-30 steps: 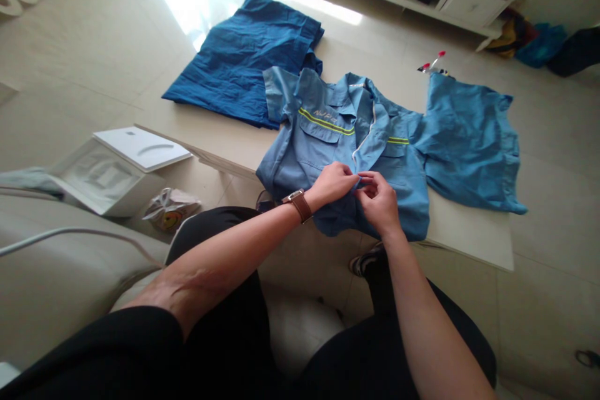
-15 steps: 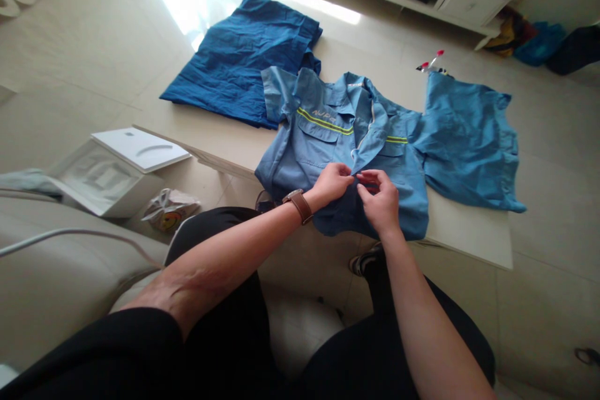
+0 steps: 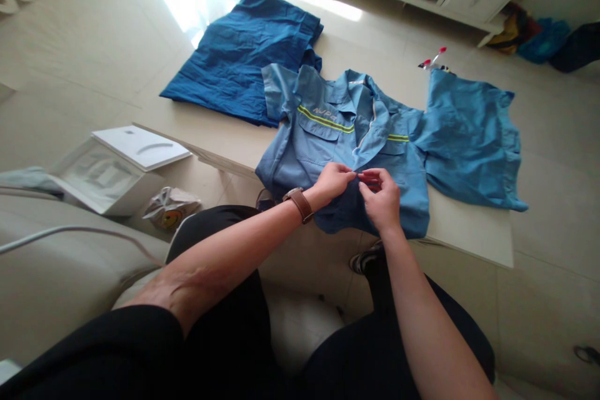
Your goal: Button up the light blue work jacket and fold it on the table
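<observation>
Moved: both hands slightly up along the front of the shirt since a second ago; fingertips closer together now.
Left hand (image 3: 334, 180): closed in a pinch on the left front edge of the shirt, brown leather watch strap (image 3: 300, 203) on the wrist.
Right hand (image 3: 382, 197): fingers curled, pinching the right front edge just beside the left fingertips, touching or nearly so.
Shirt (image 3: 323, 144): light blue woven cloth, creased, spread flat on the low table (image 3: 469, 234), hem hanging over the near edge; collar open, two chest pockets, yellow stripe across each.
Other cloth: darker blue folded garment (image 3: 244, 56) on the table's far left corner, partly under the shirt's sleeve; lighter blue crumpled piece (image 3: 469, 137) on the right, touching the shirt.
Nearby: white square box (image 3: 117, 165) with flat lid on the tiled floor, left of the table.
</observation>
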A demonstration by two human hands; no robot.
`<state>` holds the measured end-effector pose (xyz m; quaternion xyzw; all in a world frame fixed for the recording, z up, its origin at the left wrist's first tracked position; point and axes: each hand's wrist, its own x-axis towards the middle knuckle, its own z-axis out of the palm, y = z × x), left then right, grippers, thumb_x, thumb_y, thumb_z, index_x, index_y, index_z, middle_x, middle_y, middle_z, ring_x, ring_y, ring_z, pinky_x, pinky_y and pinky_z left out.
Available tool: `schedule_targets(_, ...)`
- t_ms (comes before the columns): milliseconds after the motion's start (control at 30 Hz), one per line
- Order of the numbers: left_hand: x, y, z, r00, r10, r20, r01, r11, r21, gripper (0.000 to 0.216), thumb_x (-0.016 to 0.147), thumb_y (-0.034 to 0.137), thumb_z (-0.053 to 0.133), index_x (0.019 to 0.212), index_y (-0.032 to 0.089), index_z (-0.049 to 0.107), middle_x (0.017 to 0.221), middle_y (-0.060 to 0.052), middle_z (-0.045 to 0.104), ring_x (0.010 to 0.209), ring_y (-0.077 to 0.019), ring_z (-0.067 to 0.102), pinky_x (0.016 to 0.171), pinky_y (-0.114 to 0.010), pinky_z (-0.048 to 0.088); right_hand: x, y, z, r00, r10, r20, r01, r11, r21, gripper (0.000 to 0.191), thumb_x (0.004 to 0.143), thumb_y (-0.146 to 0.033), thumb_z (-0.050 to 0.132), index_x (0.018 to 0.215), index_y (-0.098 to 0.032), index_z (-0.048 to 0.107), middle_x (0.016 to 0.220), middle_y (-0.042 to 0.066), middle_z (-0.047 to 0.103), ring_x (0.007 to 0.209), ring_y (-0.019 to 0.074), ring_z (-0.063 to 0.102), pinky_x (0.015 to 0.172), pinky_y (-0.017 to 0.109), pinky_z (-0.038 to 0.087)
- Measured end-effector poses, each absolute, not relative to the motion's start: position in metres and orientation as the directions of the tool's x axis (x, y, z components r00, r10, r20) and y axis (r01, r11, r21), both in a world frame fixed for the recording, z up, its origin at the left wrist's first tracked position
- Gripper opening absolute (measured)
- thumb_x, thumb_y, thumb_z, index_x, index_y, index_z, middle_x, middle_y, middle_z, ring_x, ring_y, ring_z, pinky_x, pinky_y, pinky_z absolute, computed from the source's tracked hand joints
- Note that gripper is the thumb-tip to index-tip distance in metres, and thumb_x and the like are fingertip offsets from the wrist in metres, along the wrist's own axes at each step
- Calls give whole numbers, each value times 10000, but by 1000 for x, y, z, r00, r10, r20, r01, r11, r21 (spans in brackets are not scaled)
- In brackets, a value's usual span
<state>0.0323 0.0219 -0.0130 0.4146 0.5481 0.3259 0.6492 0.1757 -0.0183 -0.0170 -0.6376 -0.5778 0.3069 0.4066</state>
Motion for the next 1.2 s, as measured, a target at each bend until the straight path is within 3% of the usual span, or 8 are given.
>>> schedule_targets(400, 37, 20, -20, 94, 886, -454, -78, 462, 884, 39, 812, 73, 677, 797, 100, 702, 702, 11, 653, 621, -78, 511, 613, -214, 374, 176, -18, -17, 147, 985, 91, 484, 9, -875, 196, 824, -318, 675, 987, -209, 666, 974, 79, 764, 901, 225, 735, 804, 362, 582)
schedule_targets(733, 39, 19, -23, 82, 902, -424, -161, 431, 888, 122, 711, 1, 662, 772, 104, 683, 701, 8, 663, 636, -82, 550, 619, -214, 388, 173, -19, -14, 166, 980, 107, 485, 14, -874, 198, 821, -338, 696, 965, -205, 668, 933, 71, 761, 849, 216, 723, 788, 360, 583)
schedule_targets(933, 38, 16, -15, 93, 905, -414, -185, 425, 886, 216, 699, -27, 662, 841, 134, 638, 605, 62, 583, 545, -63, 490, 548, -196, 313, 175, -18, -18, 169, 979, 109, 489, 13, -872, 233, 821, -321, 693, 1024, -211, 665, 986, 67, 755, 824, 201, 706, 759, 339, 572)
schedule_targets(1200, 35, 18, -15, 169, 925, -341, -73, 357, 931, 251, 708, -12, 662, 890, 147, 594, 637, 52, 619, 573, -76, 525, 570, -194, 360, 174, -17, -16, 211, 973, 89, 503, -31, -864, 238, 819, -376, 679, 971, -194, 677, 930, 67, 729, 731, 179, 640, 701, 324, 533)
